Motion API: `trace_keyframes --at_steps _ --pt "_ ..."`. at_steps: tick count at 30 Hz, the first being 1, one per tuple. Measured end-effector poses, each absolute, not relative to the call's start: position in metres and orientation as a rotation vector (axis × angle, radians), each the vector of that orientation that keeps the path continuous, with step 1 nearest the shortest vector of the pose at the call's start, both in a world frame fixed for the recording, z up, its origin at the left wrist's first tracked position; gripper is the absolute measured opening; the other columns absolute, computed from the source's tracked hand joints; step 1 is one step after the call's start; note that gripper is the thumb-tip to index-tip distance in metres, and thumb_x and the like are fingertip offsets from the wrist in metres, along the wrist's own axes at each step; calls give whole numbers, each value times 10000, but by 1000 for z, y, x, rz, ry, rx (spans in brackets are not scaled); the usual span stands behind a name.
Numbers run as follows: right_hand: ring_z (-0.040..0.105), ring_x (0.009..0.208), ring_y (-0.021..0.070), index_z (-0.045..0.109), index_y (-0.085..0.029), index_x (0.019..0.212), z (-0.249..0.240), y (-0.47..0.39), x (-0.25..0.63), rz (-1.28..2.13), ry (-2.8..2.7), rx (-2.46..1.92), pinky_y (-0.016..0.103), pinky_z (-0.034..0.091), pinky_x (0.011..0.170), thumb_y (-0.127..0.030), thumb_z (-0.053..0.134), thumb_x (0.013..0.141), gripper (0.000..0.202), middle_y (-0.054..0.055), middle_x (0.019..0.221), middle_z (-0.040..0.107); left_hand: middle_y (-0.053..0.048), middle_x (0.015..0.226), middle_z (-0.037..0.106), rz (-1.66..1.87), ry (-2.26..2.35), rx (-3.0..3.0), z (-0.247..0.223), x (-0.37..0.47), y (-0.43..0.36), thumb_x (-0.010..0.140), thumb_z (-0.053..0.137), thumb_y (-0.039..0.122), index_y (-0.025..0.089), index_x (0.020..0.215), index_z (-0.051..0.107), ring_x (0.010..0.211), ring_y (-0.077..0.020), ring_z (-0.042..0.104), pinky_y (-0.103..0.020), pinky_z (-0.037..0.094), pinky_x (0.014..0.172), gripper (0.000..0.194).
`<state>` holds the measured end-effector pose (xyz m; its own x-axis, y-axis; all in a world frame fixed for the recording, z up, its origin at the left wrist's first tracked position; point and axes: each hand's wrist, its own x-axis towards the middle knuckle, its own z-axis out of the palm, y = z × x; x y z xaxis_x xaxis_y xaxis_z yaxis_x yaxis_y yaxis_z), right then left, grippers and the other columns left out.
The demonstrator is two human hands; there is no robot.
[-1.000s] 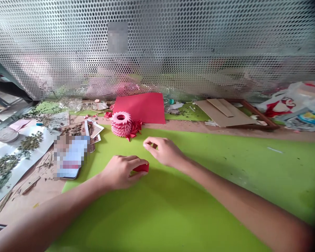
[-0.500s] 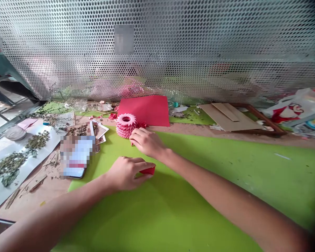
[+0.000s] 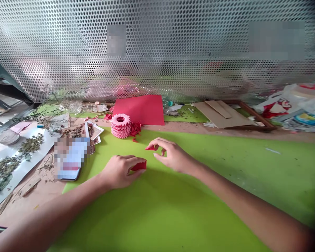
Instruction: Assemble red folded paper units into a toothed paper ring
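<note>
My left hand [image 3: 123, 170] is closed on a folded red paper piece [image 3: 140, 166] above the green mat [image 3: 157, 217]. To its right, my right hand [image 3: 170, 154] pinches a small red folded piece [image 3: 150, 148] between thumb and fingers. The two hands are apart. Beyond them stands a round pink stack of folded paper [image 3: 121, 130] with a hole in its top. A small pile of red folded pieces [image 3: 135, 129] touches its right side. A red sheet [image 3: 144, 109] lies behind the stack.
At left are a phone [image 3: 70, 161], photo cards [image 3: 95, 132] and dried plants [image 3: 9, 164] on white paper. Cardboard [image 3: 222, 115] and a wooden frame [image 3: 262, 122] lie at the back right, beside plastic bags [image 3: 301, 108]. A perforated metal panel [image 3: 173, 45] rises behind. Part of a person shows far left.
My right hand has drawn back from the red pile, toward me and to the right, with a small red piece now in it. The left hand still holds its piece. The view has shifted slightly.
</note>
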<state>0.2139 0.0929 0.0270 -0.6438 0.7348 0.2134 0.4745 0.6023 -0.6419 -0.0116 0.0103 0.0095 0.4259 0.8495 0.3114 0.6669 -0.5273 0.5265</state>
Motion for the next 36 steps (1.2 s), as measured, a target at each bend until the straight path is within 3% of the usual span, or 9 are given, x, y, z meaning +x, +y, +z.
trace_keyframes --at_steps 4,8,12,18,25,36 --pt "637 824 202 665 -184 960 18 89 223 577 -2303 -925 329 524 755 -258 582 926 116 84 910 682 -50 864 755 872 1308 2265 8 -13 12 911 606 308 186 1120 705 596 -126 659 -241 536 624 261" --pt "670 938 220 677 -192 1055 18 78 223 693 -2314 -832 351 528 827 -294 487 1000 224 105 1010 723 -68 904 755 932 1301 2284 9 -15 12 916 596 300 175 1130 702 615 -126 658 -236 542 618 269" --pt "690 795 183 560 -196 1264 29 61 223 1047 -2224 -935 309 534 683 -307 467 1010 292 88 1031 747 -57 886 749 965 1276 2324 11 -16 9 923 597 294 176 1157 694 649 -128 675 -224 541 626 279" --pt "627 691 137 633 -162 943 45 47 219 1589 -1892 -906 273 519 655 -403 622 927 242 58 865 738 -53 880 750 1013 1207 2336 14 -16 4 924 609 282 169 1155 684 650 -126 679 -222 535 620 268" --pt "504 564 99 699 -138 949 33 46 211 1752 -1715 -929 241 408 529 -465 634 912 335 42 764 731 -52 885 755 1009 1172 2339 16 -15 2 923 617 262 162 1140 675 704 -139 702 -232 536 658 246" --pt "526 574 107 702 -147 956 29 45 208 1707 -1766 -976 248 435 549 -473 632 910 337 46 800 745 -45 905 760 956 1205 2331 15 -14 3 928 616 279 171 1131 677 719 -142 709 -234 527 666 239"
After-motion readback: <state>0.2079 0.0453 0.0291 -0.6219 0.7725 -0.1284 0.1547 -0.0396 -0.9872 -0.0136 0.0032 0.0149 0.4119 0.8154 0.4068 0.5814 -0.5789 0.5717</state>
